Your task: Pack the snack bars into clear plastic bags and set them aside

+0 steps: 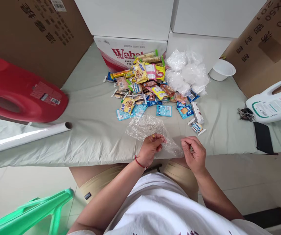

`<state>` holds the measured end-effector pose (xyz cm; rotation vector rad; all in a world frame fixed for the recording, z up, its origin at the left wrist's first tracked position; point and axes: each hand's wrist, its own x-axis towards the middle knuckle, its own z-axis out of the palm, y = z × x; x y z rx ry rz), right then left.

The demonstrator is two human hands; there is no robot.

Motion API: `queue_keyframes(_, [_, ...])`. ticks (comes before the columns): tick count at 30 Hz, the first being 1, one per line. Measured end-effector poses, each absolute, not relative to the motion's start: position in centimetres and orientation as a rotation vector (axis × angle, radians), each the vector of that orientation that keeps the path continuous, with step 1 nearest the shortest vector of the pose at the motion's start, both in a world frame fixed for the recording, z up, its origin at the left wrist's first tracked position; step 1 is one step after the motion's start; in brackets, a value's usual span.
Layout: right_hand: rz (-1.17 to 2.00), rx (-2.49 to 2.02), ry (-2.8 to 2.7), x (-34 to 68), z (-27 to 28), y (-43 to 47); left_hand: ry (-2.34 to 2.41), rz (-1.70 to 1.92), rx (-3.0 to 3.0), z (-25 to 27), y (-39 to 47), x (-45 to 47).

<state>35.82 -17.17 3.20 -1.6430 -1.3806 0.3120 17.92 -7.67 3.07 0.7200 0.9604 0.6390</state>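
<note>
A crumpled clear plastic bag (146,125) lies at the table's front edge, its right part drawn out toward my right hand. My left hand (151,148), with a red string bracelet at the wrist, pinches the bag's near side. Fingers and thumb of my right hand (194,156) are closed in a pinch beside the bag's right corner; what is between them is too small to tell. Beyond the bag is a heap of wrapped snacks (140,71). A blue snack packet (164,110) and a small wrapped biscuit (196,127) lie nearest to the hands.
Bunched clear plastic bags (188,73) sit right of the snacks, before white boxes. A white bowl (222,70), white detergent bottle (274,99), keys (245,115) and black phone (263,137) are rightward. Leftward are a red jug (40,98) and plastic-wrap roll (28,137).
</note>
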Motion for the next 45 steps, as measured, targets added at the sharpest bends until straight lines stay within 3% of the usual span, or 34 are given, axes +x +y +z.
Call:
queue_keyframes(11, [0.232,-1.53,-1.826,33.6,2.5,-16.7,0.968,0.692,0.75,3.3,-8.3,17.9])
queue_keyframes(18, [0.841,-1.545,-1.038,32.4,2.2,-16.1,0.902,0.653,0.663,3.4,-9.1,17.4])
queue_keyframes(21, [0.962,-1.467,-0.883,32.1,2.0,-15.9,0.865,0.647,0.697,3.7,-9.5,17.5])
queue_keyframes(30, [0.977,-1.422,-0.742,31.8,1.5,-15.9,0.96,0.731,0.891,3.3,-9.6,18.1])
queue_keyframes(39, [0.989,-1.405,-0.515,32.3,1.2,-15.5,1.021,0.953,0.638,2.3,-8.9,17.0])
queue_keyframes(45, [0.955,-1.656,-0.766,35.1,1.5,-15.5,0.966,1.054,0.824,2.3,-8.5,15.3])
